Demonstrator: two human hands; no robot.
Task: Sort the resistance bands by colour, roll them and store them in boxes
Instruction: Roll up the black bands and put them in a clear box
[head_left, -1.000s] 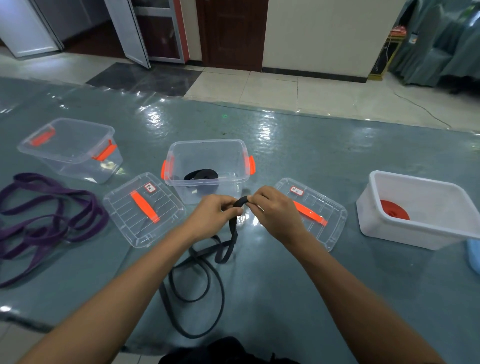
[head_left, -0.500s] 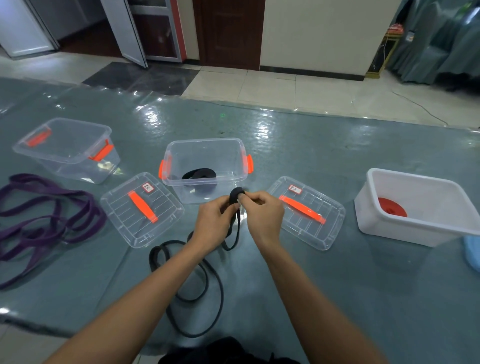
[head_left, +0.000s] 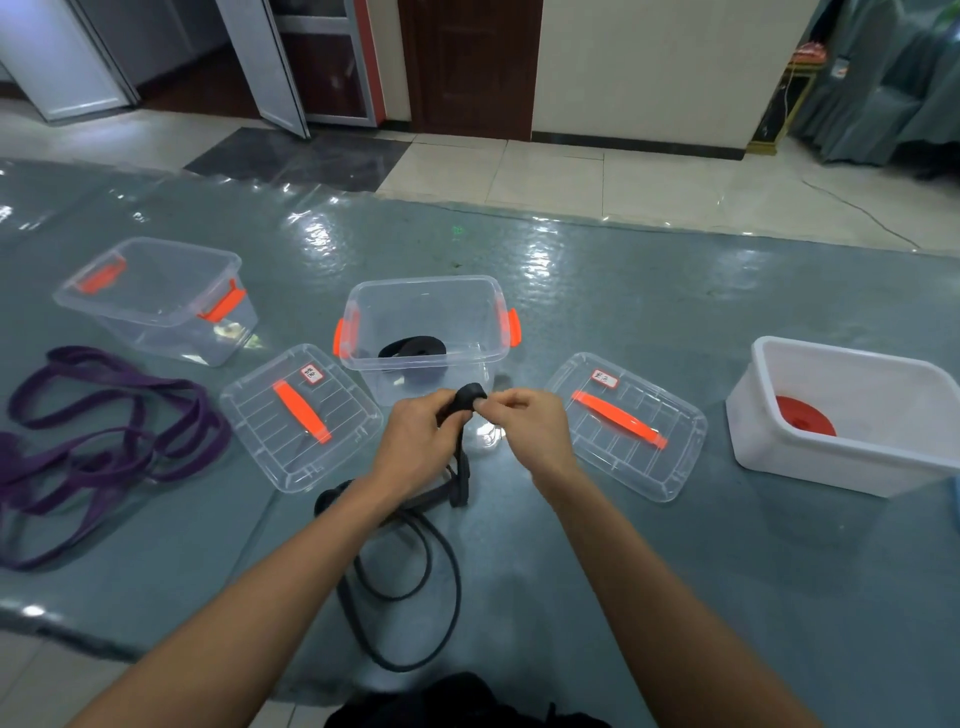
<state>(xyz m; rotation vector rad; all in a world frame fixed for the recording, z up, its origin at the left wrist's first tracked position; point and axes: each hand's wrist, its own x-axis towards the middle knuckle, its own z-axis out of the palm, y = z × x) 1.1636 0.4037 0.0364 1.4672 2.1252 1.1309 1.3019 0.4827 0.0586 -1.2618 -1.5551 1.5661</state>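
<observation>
Two bare hands meet at the centre of the head view, above a grey-green tabletop under glossy clear film (head_left: 649, 332). The left hand (head_left: 415, 441) has its fingers curled round a black rubber resistance band (head_left: 460, 475). The right hand (head_left: 524, 431) pinches the same band's small rolled end (head_left: 469, 400) between thumb and fingertips; its other fingers are curled. That rolled end is held just in front of the middle clear plastic box with orange side clips (head_left: 421, 281). The rest of the band hangs from the hands and lies in loose loops on the table between the forearms.

One rolled black band (head_left: 413, 345) already lies on the floor of the middle box. A second clear plastic box with orange clips (head_left: 171, 248) stands open to the far left. Two clear ribbed lids with orange handles lie flat on the table, the left lid (head_left: 260, 436) and the right lid (head_left: 675, 467), one on each side of the hands, each bearing a small white label. A tangle of purple resistance bands (head_left: 104, 462) lies unrolled at the left edge. At the right stands a white opaque plastic tub (head_left: 831, 467) holding a red rolled item (head_left: 805, 418). Beyond the table are pale floor tiles (head_left: 545, 176) and a dark wooden door (head_left: 467, 62).
</observation>
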